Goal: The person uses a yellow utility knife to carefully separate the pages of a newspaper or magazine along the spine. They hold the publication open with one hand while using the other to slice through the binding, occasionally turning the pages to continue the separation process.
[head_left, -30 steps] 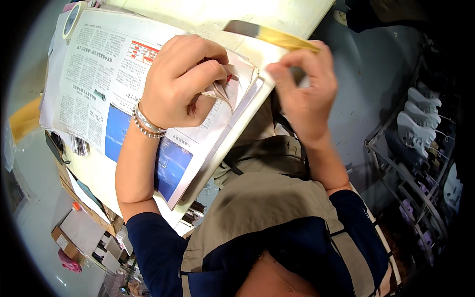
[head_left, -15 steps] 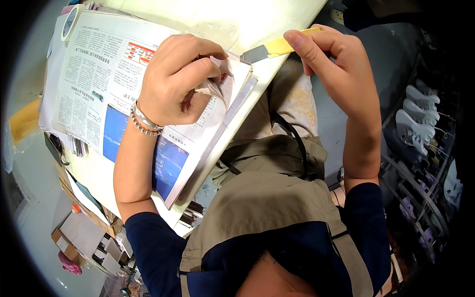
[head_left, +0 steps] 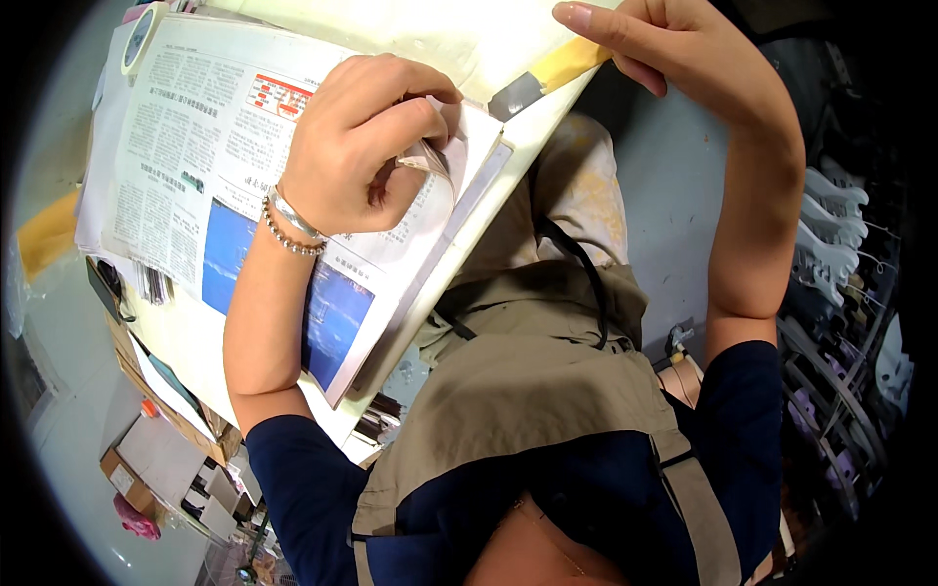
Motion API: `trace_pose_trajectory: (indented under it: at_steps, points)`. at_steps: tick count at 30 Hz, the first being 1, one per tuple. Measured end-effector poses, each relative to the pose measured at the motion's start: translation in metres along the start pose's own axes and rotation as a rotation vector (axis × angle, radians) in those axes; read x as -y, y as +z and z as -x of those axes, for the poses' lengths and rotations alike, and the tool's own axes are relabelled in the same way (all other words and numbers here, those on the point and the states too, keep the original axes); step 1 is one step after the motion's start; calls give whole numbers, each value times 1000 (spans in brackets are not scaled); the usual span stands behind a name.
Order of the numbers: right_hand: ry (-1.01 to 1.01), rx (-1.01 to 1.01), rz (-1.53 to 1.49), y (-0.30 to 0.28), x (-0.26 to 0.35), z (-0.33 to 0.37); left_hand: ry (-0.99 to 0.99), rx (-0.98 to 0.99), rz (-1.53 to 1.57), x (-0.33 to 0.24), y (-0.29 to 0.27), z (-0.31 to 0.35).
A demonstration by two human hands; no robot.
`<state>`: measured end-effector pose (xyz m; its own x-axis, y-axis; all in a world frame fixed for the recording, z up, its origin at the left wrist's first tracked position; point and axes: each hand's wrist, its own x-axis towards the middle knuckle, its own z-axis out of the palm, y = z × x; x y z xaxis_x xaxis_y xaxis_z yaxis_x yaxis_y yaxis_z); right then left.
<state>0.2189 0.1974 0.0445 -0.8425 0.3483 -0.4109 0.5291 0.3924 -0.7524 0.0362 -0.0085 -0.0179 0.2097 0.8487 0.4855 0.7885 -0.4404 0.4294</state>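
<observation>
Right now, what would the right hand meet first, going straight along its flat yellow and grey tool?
Likely the white printed newspaper, at its corner by the tool; exact depth is unclear.

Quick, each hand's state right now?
Left hand: closed, apparently gripping the newspaper's buckled edge.
Right hand: closed, thumb and fingers pinching the yellow end of a flat yellow-grey tool.

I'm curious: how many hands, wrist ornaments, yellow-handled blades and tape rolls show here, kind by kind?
Hands: 2 (left hand, right hand)
Wrist ornaments: 2 (silver bangle, beaded bracelet)
Yellow-handled blade: 1
Tape roll: 1
Total: 6
</observation>
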Motion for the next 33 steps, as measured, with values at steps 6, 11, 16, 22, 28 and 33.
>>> trace_pose_trajectory:
  at_steps: [6,11,16,22,28,33]
  points:
    - [81,39,126,3,9,-15,4,-8,12,2,1,0]
    - [-3,188,-128,20,-4,-28,-22,3,19,2,1,1]
    - [51,204,-221,16,-16,-21,-20,5,16,2,2,2]
    - [15,258,-347,20,-29,-22,-16,16,4,0,3,0]
    - [-200,210,-227,39,-24,-13,19,37,84,4,1,-8]
    - [-228,230,-218,60,-19,-4,-54,62,151,3,-7,-4]
